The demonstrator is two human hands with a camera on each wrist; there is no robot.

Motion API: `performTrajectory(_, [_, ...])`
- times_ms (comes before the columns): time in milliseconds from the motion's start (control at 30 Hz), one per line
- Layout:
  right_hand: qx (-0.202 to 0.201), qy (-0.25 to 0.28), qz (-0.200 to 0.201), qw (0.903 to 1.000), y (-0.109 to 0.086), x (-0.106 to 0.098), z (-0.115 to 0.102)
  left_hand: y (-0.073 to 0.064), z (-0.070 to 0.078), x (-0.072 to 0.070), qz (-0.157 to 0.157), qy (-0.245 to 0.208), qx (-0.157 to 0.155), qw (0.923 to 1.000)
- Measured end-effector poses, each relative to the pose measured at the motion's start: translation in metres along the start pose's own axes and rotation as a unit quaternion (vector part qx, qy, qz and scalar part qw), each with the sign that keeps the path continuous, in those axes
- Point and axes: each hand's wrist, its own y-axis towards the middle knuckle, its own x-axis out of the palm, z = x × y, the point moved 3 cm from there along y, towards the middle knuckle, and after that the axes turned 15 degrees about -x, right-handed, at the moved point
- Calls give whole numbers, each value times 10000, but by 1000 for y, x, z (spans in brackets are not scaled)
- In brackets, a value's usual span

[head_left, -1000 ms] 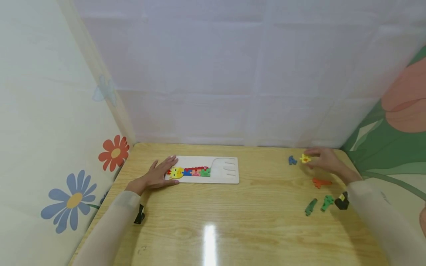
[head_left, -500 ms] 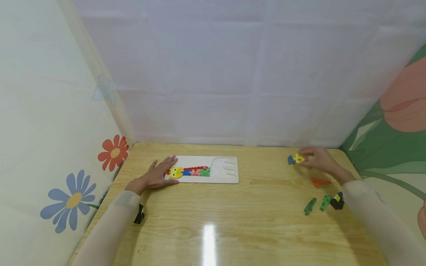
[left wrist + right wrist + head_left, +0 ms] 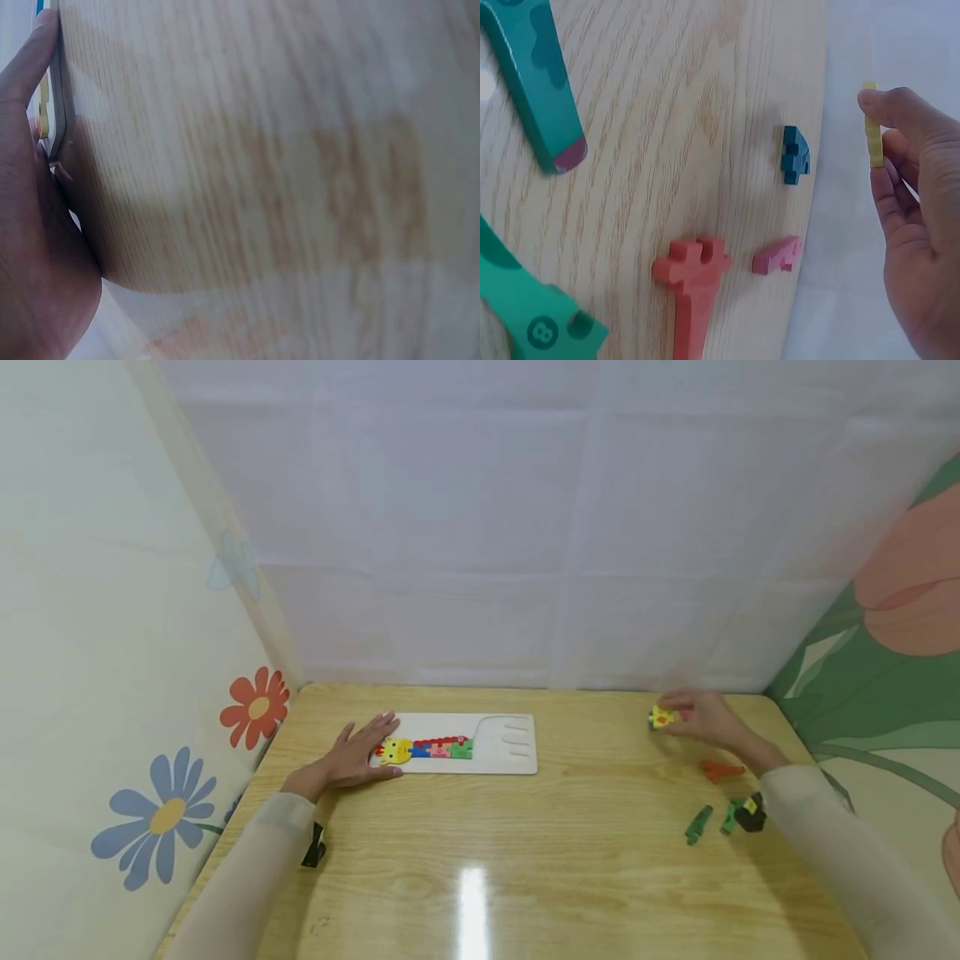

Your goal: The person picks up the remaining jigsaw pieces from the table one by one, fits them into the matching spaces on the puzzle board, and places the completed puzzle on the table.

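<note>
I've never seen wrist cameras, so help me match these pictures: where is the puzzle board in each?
Head: the puzzle board lies below the middle, slightly left, with the left hand on its left end.
Left wrist: upper left, seen edge-on by the left hand.
Right wrist: not in the picture.
Shared landmark: the wooden table, visible in all three.
</note>
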Motion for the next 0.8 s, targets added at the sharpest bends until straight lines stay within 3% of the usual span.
performTrajectory(333, [-415,-144,51,9990,8,8,-8,0,-1,1,-94,6,-143,9999])
performTrajectory(800, [-316,151,-220,9991,23,22,-23,1,-2,2,-113,7,-164,9998])
